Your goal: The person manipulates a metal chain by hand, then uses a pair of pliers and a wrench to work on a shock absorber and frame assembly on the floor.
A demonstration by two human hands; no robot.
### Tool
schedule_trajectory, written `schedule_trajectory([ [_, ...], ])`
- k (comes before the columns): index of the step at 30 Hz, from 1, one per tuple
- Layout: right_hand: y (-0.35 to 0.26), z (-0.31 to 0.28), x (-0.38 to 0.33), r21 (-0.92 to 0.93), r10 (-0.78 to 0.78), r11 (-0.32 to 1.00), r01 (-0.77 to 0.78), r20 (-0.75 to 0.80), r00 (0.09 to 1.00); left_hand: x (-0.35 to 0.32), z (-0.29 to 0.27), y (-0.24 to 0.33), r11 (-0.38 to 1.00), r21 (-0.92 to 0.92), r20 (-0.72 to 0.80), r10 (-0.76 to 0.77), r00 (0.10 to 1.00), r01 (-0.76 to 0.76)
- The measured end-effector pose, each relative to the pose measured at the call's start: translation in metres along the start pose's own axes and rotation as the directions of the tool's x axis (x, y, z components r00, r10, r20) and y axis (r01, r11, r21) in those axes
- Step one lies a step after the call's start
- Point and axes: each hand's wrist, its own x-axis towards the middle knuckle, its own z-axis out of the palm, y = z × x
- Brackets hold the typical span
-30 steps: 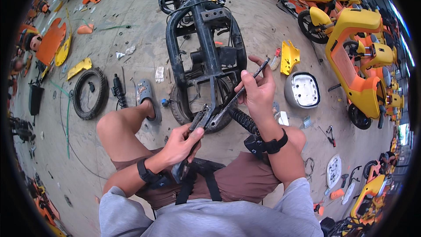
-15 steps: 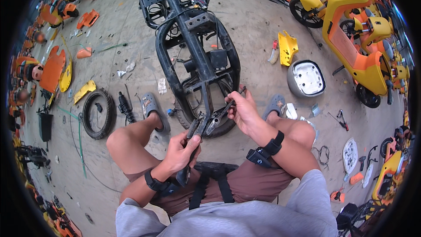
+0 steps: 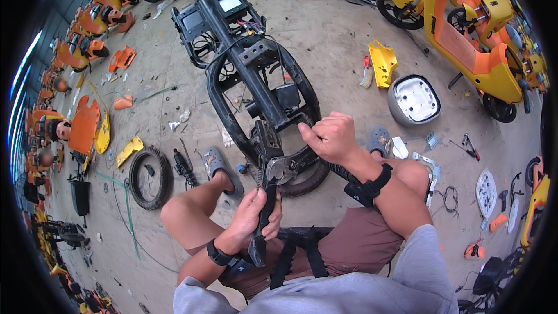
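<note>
My left hand (image 3: 254, 215) is wrapped around the black handle of an adjustable wrench (image 3: 281, 170), whose broad grey metal head points away from me. Beside that head runs a small coil spring (image 3: 260, 175). Just beyond is a black bracket with holes (image 3: 268, 139), at the near end of the black scooter frame (image 3: 247, 61). My right hand (image 3: 334, 136) is closed in a fist over the frame's right near side; whatever it may hold is hidden. Under that wrist shows a dark coiled part (image 3: 338, 170). A tyre (image 3: 305, 181) lies beneath the frame's near end.
On the floor at left are a loose tyre (image 3: 150, 177) and a shock absorber (image 3: 183, 167). To the right lie a yellow panel (image 3: 383, 64), a red-handled brush (image 3: 365, 71), and a grey-and-white shell (image 3: 414, 99). Yellow and orange scooters (image 3: 459, 40) stand farther off.
The wrench head has come into clear sight beyond my left hand. My right hand has risen, moved slightly right, and closed; the thin dark piece at its fingers no longer shows. The view has shifted.
</note>
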Motion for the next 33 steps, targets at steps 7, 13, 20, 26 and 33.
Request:
schedule_trajectory([
  [7,-0.004,-0.008,0.009,-0.091,0.066,0.992,-0.086,-0.198,0.978,-0.005,0.012,0.026,0.99,0.131,-0.094,-0.044,0.995,0.056],
  [13,-0.006,-0.024,0.017,-0.198,0.041,0.976,-0.093,-0.251,0.967,-0.018,-0.004,0.042,0.942,0.246,-0.135,-0.2,0.97,0.229],
  [20,-0.008,-0.045,0.015,-0.092,0.064,0.995,-0.046,0.207,0.976,-0.024,-0.018,0.043,0.921,0.381,-0.139,-0.031,0.99,0.082],
  [26,-0.014,-0.066,0.019,-0.05,0.091,0.996,-0.075,0.563,0.821,-0.03,-0.028,0.053,0.871,0.49,-0.118,0.02,0.993,0.041],
  [33,-0.033,-0.014,-0.013,0.317,0.392,0.737,-0.598,0.52,0.759,-0.027,-0.031,0.044,0.972,0.232,-0.128,0.057,0.99,-0.026],
])
